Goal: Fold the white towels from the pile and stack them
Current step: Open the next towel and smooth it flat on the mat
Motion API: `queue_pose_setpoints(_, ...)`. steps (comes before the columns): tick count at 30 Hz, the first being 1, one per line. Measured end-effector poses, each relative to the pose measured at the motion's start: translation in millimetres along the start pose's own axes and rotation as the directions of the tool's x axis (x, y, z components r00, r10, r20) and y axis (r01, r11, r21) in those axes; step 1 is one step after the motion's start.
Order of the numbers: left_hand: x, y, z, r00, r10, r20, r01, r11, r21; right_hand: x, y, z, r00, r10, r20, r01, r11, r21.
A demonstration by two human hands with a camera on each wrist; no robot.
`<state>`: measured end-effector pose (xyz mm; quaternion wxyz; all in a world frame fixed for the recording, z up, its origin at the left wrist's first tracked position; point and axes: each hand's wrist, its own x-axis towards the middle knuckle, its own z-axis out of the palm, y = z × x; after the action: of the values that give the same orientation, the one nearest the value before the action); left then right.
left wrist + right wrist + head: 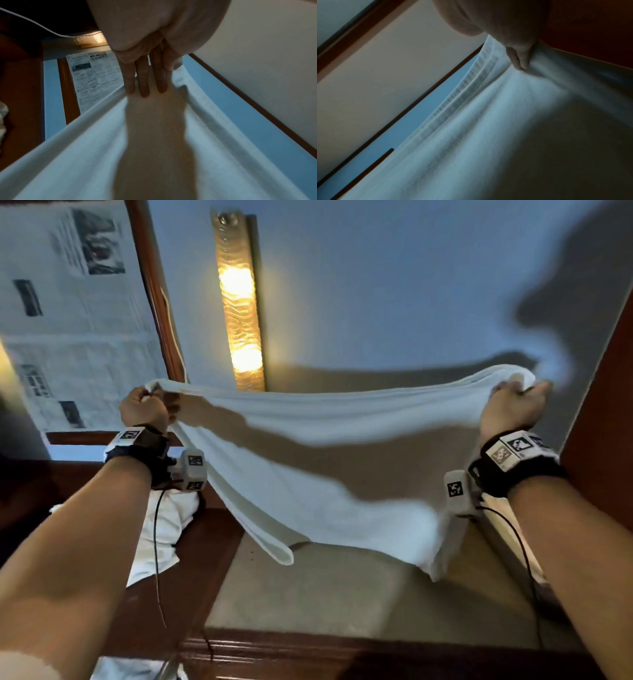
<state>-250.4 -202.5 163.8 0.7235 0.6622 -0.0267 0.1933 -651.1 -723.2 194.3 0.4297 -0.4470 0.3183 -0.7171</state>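
Note:
A white towel [308, 460] hangs stretched in the air between my two hands, its lower edge drooping toward the beige surface [325, 583]. My left hand [145, 405] grips the towel's top left corner. My right hand [517, 402] grips the top right corner, where the cloth bunches. In the left wrist view my fingers [144, 81] lie along the towel [120, 155] at its edge. In the right wrist view fingertips [521, 59] press into the gathered towel [488, 128] beside its ribbed hem. A pile of white towels [164, 532] lies below my left wrist.
A lit wall lamp [239, 302] hangs on the blue wall ahead. A newspaper-covered pane [68, 320] in a dark wooden frame stands at left. Dark wood furniture [191, 577] borders the beige surface, and a wooden panel [609, 440] rises at right.

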Motion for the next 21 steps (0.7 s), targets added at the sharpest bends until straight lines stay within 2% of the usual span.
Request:
queue_pose_setpoints(2,-25,24,-5,1.0,0.021,-0.002,-0.022,0.999,-0.027,-35,-64,-22,0.999,-0.025,0.025,0.027,0.998,-0.054)
queue_pose_setpoints(4,-64,64,-5,0.998,0.055,-0.03,-0.056,0.998,-0.036,-41,-88,-31,0.998,-0.055,0.019,0.056,0.997,-0.058)
queue_pose_setpoints(7,-74,91,2,0.996,0.09,-0.023,-0.091,0.996,-0.024,-35,-95,-32,0.998,-0.064,0.013,0.065,0.991,-0.119)
queue_pose_setpoints(10,-76,94,16,0.996,0.087,0.006,-0.087,0.994,0.063,-26,-76,-23,0.999,-0.033,0.038,0.04,0.98,-0.197)
queue_pose_setpoints(14,-62,37,41,0.996,0.029,0.079,-0.043,0.983,0.181,-26,-22,-6,0.999,0.033,0.039,-0.019,0.951,-0.308)
queue_pose_setpoints(17,-52,-34,65,0.991,-0.068,0.116,0.033,0.959,0.282,-36,42,8,0.991,0.113,0.073,-0.077,0.922,-0.378)
queue_pose_setpoints(21,-27,-155,97,0.96,-0.25,0.13,0.178,0.895,0.408,-50,147,30,0.973,0.216,0.078,-0.156,0.87,-0.468)
